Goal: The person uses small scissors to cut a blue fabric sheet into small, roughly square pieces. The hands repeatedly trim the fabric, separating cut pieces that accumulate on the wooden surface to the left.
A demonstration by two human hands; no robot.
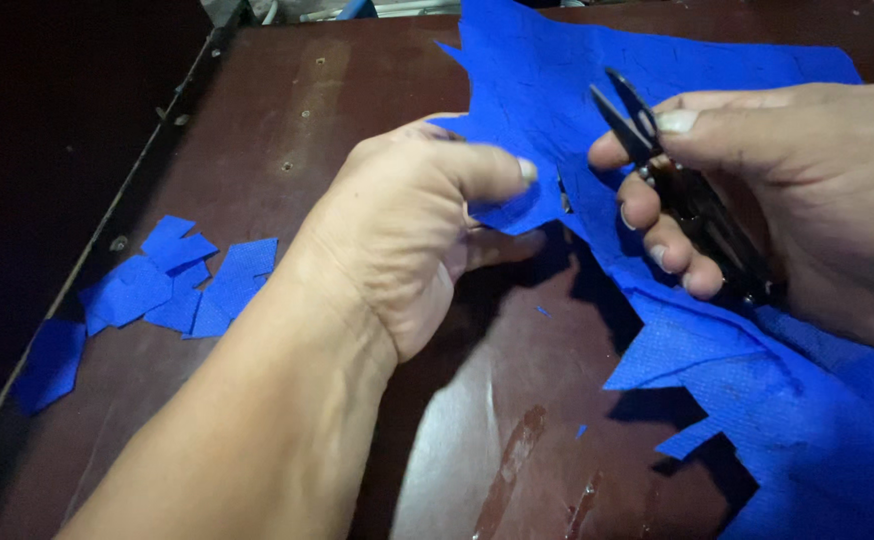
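the left hand (407, 230) is sitting in the middle of the frame, pinching an edge of the blue fabric sheet (677, 90) between thumb and fingers, so its grip is closed narrow on the cloth. the right hand (807, 200) is coming in from the right edge, wrapped around a pair of small black snips (677, 190); the fingers are curled tight round the handles, and the dark blades are pointing up and to the left, slightly parted, just beside the strip that the left hand is pinching. the sheet is spreading from the top centre of the frame down along the right side to the lower right corner, its lower edge jagged and lifting off the dark brown tabletop (287, 110), casting a shadow beneath. a pile of small blue cut pieces (177, 285) is lying at the left of the frame, well apart from both hands, near the table's edge. a few tiny blue scraps are lying on the glossy surface in the lower centre.
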